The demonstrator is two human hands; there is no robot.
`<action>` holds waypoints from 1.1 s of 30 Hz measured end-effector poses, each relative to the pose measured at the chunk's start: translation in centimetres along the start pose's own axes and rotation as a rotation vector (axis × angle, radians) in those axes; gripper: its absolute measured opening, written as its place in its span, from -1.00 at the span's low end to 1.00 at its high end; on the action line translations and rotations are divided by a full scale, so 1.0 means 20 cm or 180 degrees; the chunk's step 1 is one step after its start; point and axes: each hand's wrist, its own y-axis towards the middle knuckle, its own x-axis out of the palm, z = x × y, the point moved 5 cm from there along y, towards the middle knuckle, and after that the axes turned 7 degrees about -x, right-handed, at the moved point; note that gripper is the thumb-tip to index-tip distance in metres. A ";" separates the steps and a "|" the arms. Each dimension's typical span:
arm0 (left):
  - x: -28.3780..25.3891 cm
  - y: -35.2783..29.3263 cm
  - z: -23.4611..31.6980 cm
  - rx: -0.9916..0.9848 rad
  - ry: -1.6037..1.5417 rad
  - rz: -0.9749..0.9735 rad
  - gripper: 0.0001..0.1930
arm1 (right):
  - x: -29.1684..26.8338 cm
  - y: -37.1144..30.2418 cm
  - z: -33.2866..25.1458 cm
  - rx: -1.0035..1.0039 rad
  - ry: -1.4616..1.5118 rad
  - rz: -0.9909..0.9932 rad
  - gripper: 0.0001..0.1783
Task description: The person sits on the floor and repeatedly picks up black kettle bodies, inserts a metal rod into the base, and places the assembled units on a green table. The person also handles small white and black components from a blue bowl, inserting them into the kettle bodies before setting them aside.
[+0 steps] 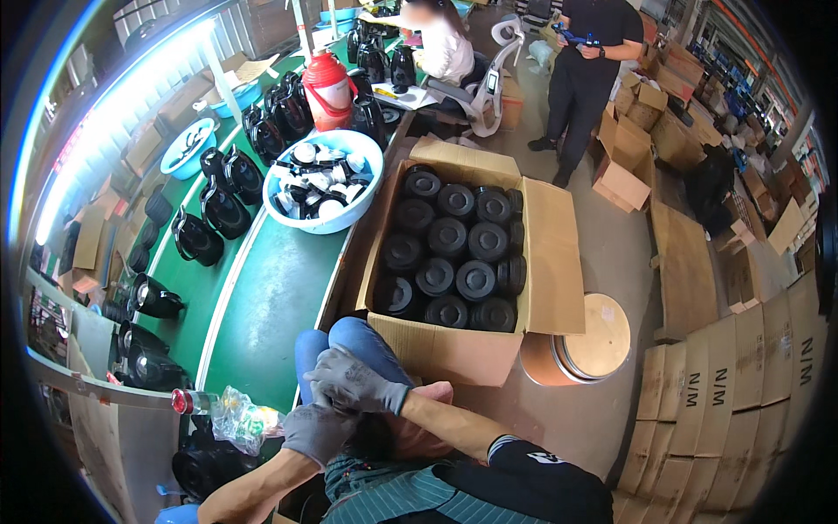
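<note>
My hands meet above my lap, both in grey work gloves. My right hand (360,381) lies on top, its fingers curled over the fingers of my left hand (321,430). The left fingers are hidden beneath it, and anything between the hands cannot be seen. Just ahead and to the right stands an open cardboard box (436,351) filled with round black parts (447,237) in rows. To the left of my hands, a crumpled clear plastic bag (243,421) and a clear bottle with a red cap (194,402) lie at the green bench's edge.
On the green bench (271,306) stand a blue basin (307,225) of white and black parts, a red flask (328,92) and several black jugs (224,207). A round drum (596,337) stands right of the box; stacked cartons (720,397) line the right. Two people are farther off.
</note>
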 end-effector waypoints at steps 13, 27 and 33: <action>0.05 0.01 -0.15 0.0786 -0.1874 -0.0498 -0.38 | -0.10 -0.03 -0.21 0.0776 -0.0991 0.0150 -0.55; -0.01 0.05 -0.18 0.1246 -0.1963 -0.0604 -0.53 | -0.13 -0.07 -0.24 0.0974 -0.1248 0.0206 -0.52; 0.02 0.17 -0.43 0.0618 -0.3702 -0.0368 -0.62 | -0.19 -0.33 -0.29 0.0916 -0.0917 0.0861 -0.11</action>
